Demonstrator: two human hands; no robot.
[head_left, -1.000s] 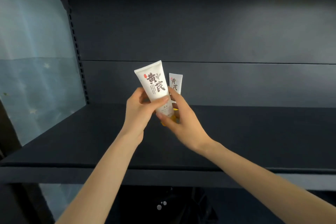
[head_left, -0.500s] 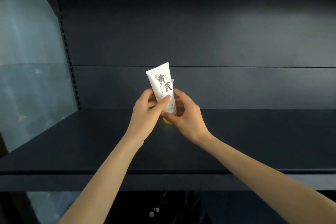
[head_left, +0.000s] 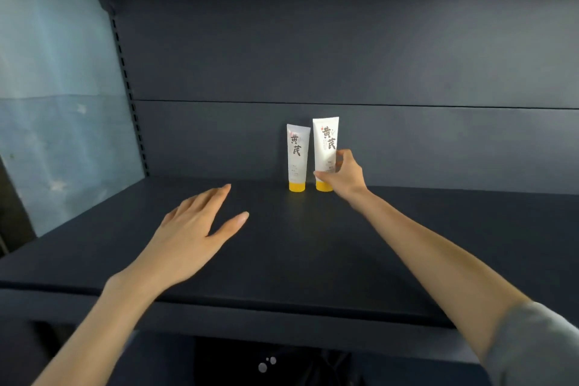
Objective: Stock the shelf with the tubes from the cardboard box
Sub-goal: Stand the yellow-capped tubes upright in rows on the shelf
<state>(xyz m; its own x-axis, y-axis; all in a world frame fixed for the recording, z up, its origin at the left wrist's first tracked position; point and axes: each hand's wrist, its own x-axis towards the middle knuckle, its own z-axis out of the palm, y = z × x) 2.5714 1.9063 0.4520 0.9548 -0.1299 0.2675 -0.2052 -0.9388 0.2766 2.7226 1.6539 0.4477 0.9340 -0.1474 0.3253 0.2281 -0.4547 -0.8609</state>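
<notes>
Two white tubes [head_left: 297,153] [head_left: 326,141] with black characters and yellow caps [head_left: 296,187]; dark grey shelf [head_left: 313,244]; grey sleeve [head_left: 539,345].

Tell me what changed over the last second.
Both tubes went from mid-air to the back of the shelf: the left tube stands alone on its yellow cap, the right tube beside it. The left hand let go and is open above the shelf; the right hand still holds the right tube. The shelf stayed put.
</notes>
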